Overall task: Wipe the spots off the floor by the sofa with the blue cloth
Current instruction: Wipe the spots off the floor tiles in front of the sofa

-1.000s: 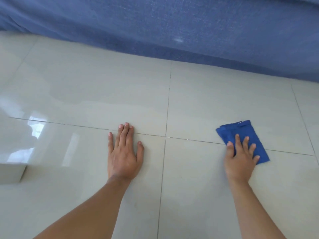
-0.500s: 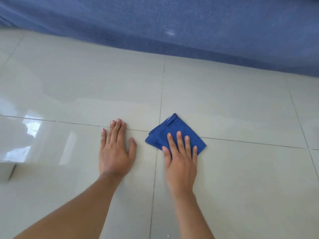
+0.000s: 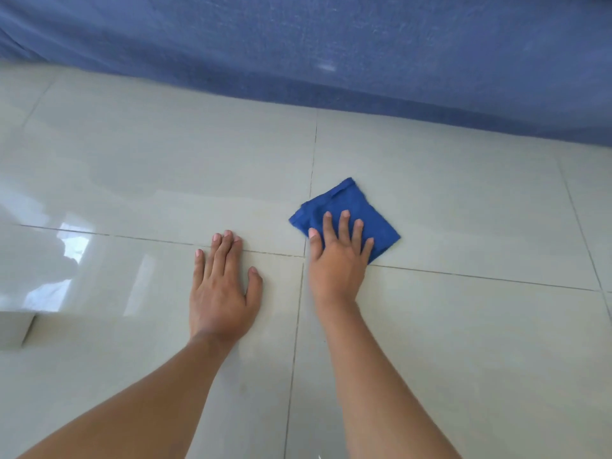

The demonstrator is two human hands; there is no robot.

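A folded blue cloth [image 3: 351, 201] lies on the pale glossy floor tiles [image 3: 463, 210], just right of a grout line crossing. My right hand [image 3: 337, 260] presses flat on the cloth's near half with its fingers spread. My left hand [image 3: 221, 286] rests palm-down on the tile to the left, holding nothing, about a hand's width from the right one. The blue fabric sofa [image 3: 331, 44] runs across the top of the view, a short reach beyond the cloth. I cannot make out distinct spots on the floor.
A white box-like object [image 3: 13, 329] sits at the left edge on the floor. Window glare reflects on the left tiles [image 3: 73, 246]. Tiled floor stretches to the right and towards me.
My right hand swept the cloth from the far right leftwards to the grout crossing, then pushed it slightly away towards the sofa. My left hand stayed planted.
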